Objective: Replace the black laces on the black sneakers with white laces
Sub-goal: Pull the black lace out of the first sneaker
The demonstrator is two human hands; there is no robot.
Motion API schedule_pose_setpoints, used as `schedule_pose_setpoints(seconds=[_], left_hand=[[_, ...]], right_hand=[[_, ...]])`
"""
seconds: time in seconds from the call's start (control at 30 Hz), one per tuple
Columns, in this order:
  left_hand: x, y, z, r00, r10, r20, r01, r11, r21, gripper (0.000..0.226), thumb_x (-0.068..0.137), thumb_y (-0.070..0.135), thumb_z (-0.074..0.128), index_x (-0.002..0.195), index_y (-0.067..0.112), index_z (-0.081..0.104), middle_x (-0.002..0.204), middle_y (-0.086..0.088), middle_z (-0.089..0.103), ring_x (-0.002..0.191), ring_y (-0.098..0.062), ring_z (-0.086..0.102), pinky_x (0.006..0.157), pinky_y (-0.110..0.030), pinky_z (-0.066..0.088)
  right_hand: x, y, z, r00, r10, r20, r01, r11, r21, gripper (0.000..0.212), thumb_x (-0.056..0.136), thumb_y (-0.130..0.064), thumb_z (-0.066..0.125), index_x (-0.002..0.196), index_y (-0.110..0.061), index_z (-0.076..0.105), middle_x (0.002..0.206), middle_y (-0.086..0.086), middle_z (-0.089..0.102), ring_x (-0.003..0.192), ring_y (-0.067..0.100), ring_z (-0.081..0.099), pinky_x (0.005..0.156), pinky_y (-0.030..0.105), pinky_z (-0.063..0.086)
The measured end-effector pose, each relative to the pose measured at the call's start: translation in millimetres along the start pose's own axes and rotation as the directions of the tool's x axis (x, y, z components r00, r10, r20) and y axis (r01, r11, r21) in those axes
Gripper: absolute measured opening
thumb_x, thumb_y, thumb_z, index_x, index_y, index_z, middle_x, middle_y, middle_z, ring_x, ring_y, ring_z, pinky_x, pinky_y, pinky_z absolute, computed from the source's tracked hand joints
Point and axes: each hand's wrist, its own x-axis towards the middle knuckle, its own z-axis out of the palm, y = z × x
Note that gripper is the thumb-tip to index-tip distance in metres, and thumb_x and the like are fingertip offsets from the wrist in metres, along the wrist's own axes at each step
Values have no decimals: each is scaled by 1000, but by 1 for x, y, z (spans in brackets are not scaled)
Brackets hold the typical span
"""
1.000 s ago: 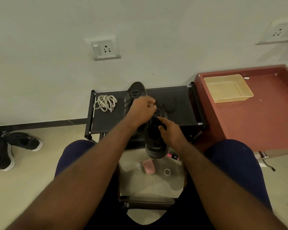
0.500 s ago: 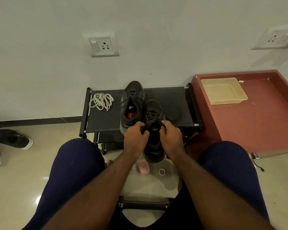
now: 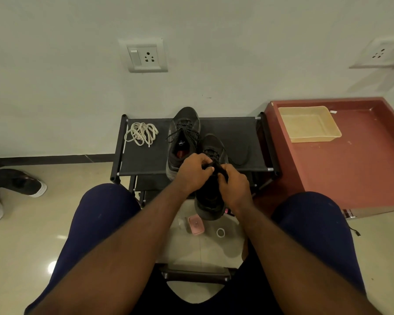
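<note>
Head view: left hand (image 3: 192, 172), right hand (image 3: 234, 189) pinch black laces (image 3: 210, 154) on black sneaker (image 3: 208, 206).

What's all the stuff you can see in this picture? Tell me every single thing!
black sneakers: two, black; one on the rack, the nearer one in the hands, past the rack's front edge.
black laces: black, in both sneakers.
white laces: one bundle, white, rack's left end.
rack: one, black, against the wall.
tray: one, yellow, on the cabinet.
cabinet: one, red, right of the rack.
wall sockets: two, white, on the wall.
other shoes: two, black with white soles, floor, far left.
case: one, pink, floor below the hands.
ring: one, white, beside the case.
legs: two, dark blue trousers.
left hand, right hand: pinching the nearer sneaker's laces.
</note>
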Motion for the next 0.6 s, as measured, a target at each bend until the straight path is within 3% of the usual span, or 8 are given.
schedule_pose_setpoints(seconds=[0.1,0.2,0.33,0.47,0.6], left_hand=[[6,4,-7,997,-56,61,60,996,-73,14,87,17,64,84,3,66,83,-12,65,75,-18,60,62,-24,45],[3,13,-22,984,-102,147,140,950,-278,20,91,15,59,79,0,61,63,-9,54,55,-14,49,48,-19,41],[4,16,-52,970,-219,103,238,781,-578,13,92,18,57,87,8,63,56,-1,50,47,-10,42,39,-19,31],[7,19,-75,971,-238,-19,168,737,-654,17,92,18,61,77,12,57,59,7,59,44,-7,42,39,-19,30],[18,19,-103,936,-340,-92,134,585,-800,15,93,18,58,79,15,55,60,3,54,42,-8,36,37,-18,24]], right_hand=[[0,-1,0,1000,11,17,-11,1000,-22,17,101,-23,50,115,-22,59,97,4,67,87,20,66,77,45,59],[3,-4,-1,1000,14,10,-13,999,-50,20,100,-24,50,117,-21,59,102,6,68,90,23,66,80,47,58],[5,-7,-2,1000,29,11,-28,998,-65,20,99,-27,50,117,-22,59,102,6,69,91,25,66,80,47,58],[4,-10,-2,999,45,11,-45,997,-67,19,100,-27,50,116,-23,58,101,6,68,92,26,66,81,47,58],[3,-10,-3,999,43,13,-42,998,-57,18,99,-28,50,114,-24,58,101,6,68,92,26,66,81,48,57]])
